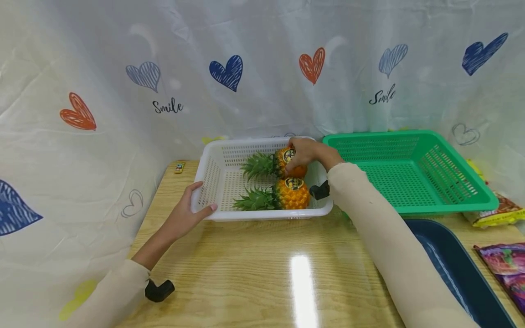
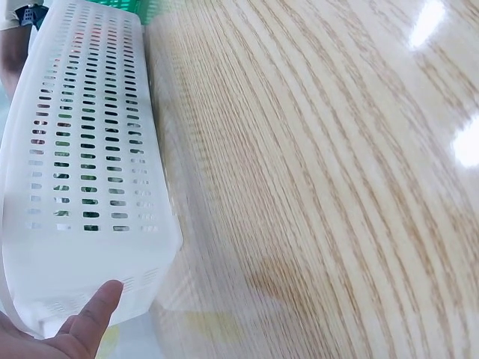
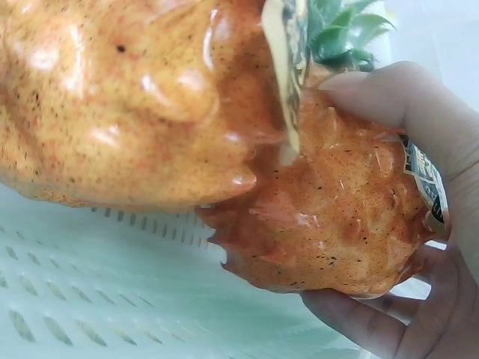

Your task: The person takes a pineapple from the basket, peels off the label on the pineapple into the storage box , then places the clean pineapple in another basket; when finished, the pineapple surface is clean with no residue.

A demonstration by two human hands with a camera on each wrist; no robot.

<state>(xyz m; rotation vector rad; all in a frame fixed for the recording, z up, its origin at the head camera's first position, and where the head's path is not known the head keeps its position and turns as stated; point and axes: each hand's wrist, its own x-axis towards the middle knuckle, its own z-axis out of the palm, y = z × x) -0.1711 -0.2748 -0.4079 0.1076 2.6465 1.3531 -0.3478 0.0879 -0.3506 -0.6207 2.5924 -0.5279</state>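
Note:
My right hand (image 1: pixel 305 155) grips the far pineapple (image 1: pixel 282 164) at its orange body, inside the white plastic basket (image 1: pixel 221 214). In the right wrist view, the thumb and fingers of that hand (image 3: pixel 441 149) wrap the held pineapple (image 3: pixel 337 202). A second pineapple (image 1: pixel 293 193) lies close in front of it, both with green leaves pointing left and round labels on top. My left hand (image 1: pixel 184 214) holds the basket's near left corner, thumb on the front rim. The left wrist view shows part of that hand (image 2: pixel 82 329) against the basket's white side (image 2: pixel 90 254).
A green basket (image 1: pixel 410 209) stands right of the white one. Nearer sits a dark blue tray (image 1: pixel 451 264), partly behind the right sleeve. Snack packets (image 1: pixel 498 212) and a purple bag (image 1: pixel 506 269) lie at the right. A small yellow item (image 1: pixel 179 167) is at the back left.

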